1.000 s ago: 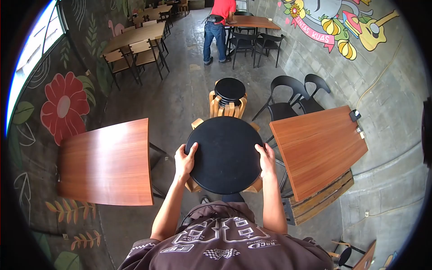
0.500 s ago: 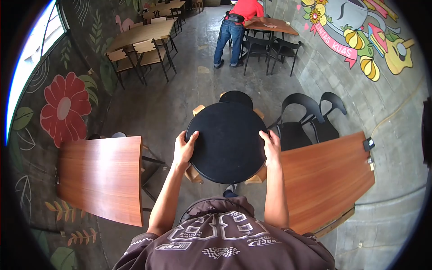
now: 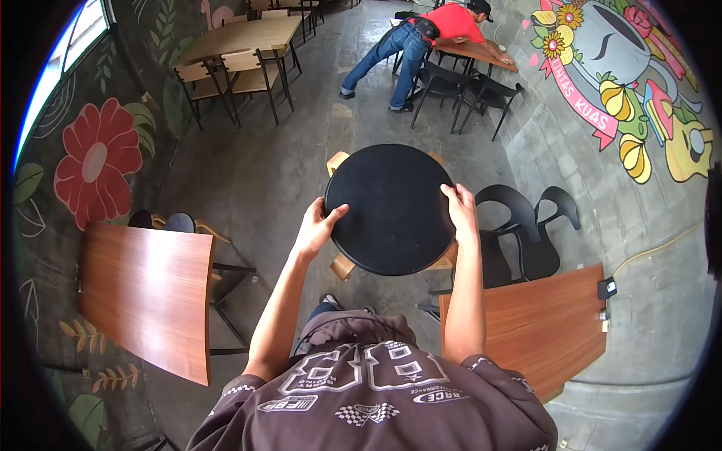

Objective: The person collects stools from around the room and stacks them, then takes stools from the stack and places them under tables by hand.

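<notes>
Between my hands is a stool (image 3: pixel 391 210) with a round black seat and light wooden legs that poke out around the seat's edge. My left hand (image 3: pixel 320 225) grips the left side of the seat, thumb on top and fingers under the rim. On the right side my right hand (image 3: pixel 461 210) holds the rim the same way. The seat hides most of the legs and the floor below, so I cannot tell whether the legs touch the floor.
Wooden-topped tables stand at left (image 3: pixel 147 293) and right (image 3: pixel 534 323). Black chairs (image 3: pixel 519 233) are beside the right one, and stools (image 3: pixel 180 222) behind the left. Farther off, a person in a red shirt (image 3: pixel 451 22) leans over another table (image 3: pixel 474 51).
The stool and both my hands have shifted slightly forward and right, and my view has turned. A second black seat behind the stool no longer shows. The far person leans farther over the table.
</notes>
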`<state>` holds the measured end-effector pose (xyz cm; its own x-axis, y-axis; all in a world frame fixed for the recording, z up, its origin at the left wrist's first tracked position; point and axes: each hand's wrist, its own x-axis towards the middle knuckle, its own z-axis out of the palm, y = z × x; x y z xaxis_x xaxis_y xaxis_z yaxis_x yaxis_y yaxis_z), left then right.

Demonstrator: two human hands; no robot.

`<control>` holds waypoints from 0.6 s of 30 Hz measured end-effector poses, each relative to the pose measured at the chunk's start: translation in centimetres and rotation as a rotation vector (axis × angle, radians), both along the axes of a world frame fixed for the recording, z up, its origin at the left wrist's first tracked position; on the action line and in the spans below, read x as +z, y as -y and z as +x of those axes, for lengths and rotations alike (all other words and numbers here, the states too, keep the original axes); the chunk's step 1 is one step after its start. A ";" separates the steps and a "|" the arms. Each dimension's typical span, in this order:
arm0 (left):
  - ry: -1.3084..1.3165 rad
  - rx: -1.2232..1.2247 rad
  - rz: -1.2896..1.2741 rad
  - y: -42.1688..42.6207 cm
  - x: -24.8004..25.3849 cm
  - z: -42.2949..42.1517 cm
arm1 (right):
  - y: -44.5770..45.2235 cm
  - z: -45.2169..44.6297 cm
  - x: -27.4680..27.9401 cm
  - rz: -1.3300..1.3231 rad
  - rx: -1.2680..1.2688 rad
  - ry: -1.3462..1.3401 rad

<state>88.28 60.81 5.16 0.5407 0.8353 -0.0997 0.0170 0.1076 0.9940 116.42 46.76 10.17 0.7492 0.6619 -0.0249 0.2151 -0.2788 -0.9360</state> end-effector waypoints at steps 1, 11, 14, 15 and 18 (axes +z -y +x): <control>-0.004 -0.008 -0.011 -0.8 -0.3 0.5 | -0.7 0.5 -0.3 -0.004 0.001 0.008; -0.126 0.019 0.014 -4.6 -0.4 4.3 | -6.2 5.9 -3.5 0.141 0.068 0.076; -0.126 0.064 0.017 -5.1 -0.7 6.1 | -8.1 7.8 -3.7 0.162 0.113 0.097; -0.109 0.094 0.017 -5.2 -1.0 6.7 | -8.9 8.9 -4.0 0.161 0.128 0.099; -0.122 0.165 0.005 -5.7 -2.9 8.6 | -11.7 11.8 -5.9 0.156 0.204 0.102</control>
